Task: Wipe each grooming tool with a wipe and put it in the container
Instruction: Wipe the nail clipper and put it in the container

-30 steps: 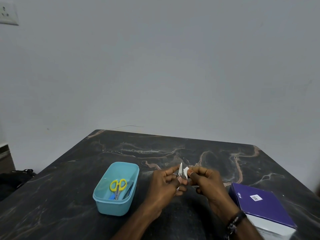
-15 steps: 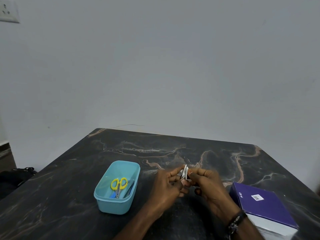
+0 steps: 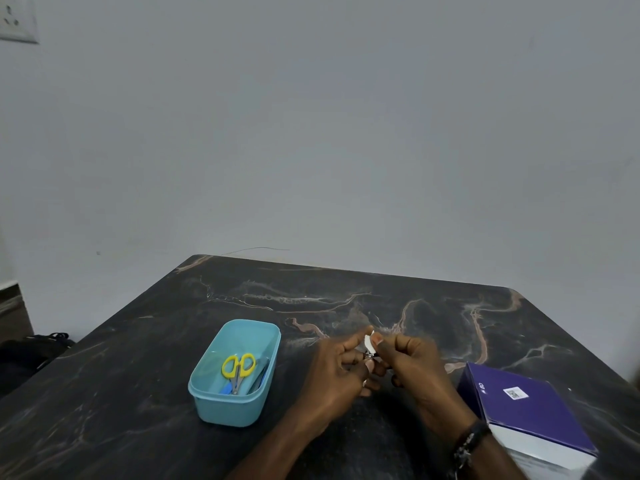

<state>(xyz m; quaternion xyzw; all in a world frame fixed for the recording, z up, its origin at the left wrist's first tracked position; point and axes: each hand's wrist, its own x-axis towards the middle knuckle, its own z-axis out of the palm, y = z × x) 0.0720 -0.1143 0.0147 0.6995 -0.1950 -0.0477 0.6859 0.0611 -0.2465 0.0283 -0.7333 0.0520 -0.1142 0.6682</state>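
My left hand (image 3: 337, 368) holds a small metal grooming tool (image 3: 369, 356), mostly hidden between the fingers, just above the dark marble table (image 3: 138, 375). My right hand (image 3: 412, 363) pinches a small white wipe (image 3: 370, 344) against the tool. To the left stands a light blue container (image 3: 235, 407) holding yellow-handled scissors (image 3: 239, 367) and a blue-and-grey tool (image 3: 259, 375).
A purple and white box (image 3: 526, 420) lies at the right, close to my right forearm. A dark bag (image 3: 31, 348) sits on the floor at the far left. A wall socket (image 3: 17, 20) is at the top left.
Both hands stayed together over the table. The wipe has slid along the tool, and less of the metal shows than a second ago.
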